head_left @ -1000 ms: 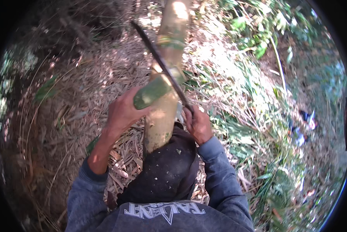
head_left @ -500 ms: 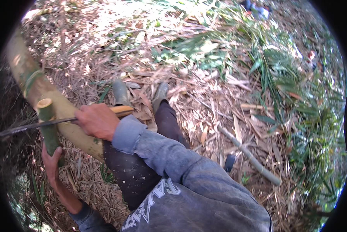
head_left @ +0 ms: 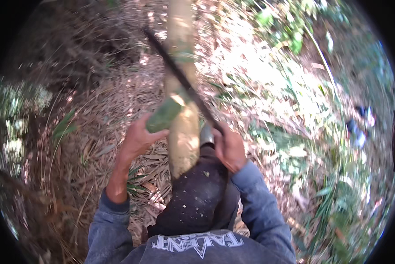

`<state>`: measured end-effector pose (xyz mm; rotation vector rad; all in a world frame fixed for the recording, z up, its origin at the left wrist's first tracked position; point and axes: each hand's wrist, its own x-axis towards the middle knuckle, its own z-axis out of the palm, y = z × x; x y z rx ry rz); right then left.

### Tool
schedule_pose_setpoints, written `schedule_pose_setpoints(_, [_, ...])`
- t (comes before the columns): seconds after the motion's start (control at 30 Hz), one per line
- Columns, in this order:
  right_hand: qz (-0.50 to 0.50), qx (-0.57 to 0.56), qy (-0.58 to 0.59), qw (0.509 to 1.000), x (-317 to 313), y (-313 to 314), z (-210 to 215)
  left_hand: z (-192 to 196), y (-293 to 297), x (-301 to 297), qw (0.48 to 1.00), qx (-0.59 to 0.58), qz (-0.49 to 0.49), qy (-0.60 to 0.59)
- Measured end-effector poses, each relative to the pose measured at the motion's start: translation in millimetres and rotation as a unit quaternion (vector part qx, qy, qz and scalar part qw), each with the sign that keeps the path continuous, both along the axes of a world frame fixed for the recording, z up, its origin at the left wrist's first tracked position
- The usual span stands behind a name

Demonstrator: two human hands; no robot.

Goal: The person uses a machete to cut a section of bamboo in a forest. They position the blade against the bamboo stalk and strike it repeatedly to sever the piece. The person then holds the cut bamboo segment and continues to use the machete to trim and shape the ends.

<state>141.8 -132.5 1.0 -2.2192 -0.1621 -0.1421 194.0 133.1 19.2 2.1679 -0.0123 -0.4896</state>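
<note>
My left hand [head_left: 138, 138] is closed around a short green bamboo piece [head_left: 164, 115], which tilts up and to the right, its pale cut end facing away from me. In my right hand [head_left: 231, 149] is a long-bladed cutting tool; its narrow dark blade [head_left: 177, 72] reaches forward and left, past the bamboo piece. Motion blur hides whether the blade has teeth, and the fist covers its handle. Beneath both runs a thick yellowish bamboo pole [head_left: 183, 152], from my knee straight ahead to the far edge of view.
Dry leaves and husks [head_left: 105, 136] litter the ground on both sides of the pole. Dark tangled brush [head_left: 105, 48] stands at far left, green foliage [head_left: 289, 26] at far right. My boot [head_left: 207, 134] is beside the pole. Blue objects [head_left: 358, 132] lie at right.
My view has swung left, so the pole now runs straight ahead. The blade no longer crosses over the bamboo piece near its top; my right hand has drawn away to the right.
</note>
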Motion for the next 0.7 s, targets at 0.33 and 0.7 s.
schedule_pose_setpoints(0.33, [0.022,-0.059,0.041,0.997,12.8,10.1,-4.0,4.5,6.2,-1.7,0.999,0.034,-0.005,-0.016])
schedule_pose_setpoints(0.7, [0.047,-0.078,0.001,0.996,21.7,12.4,-19.8,1.2,5.9,3.0,0.999,0.018,-0.007,-0.025])
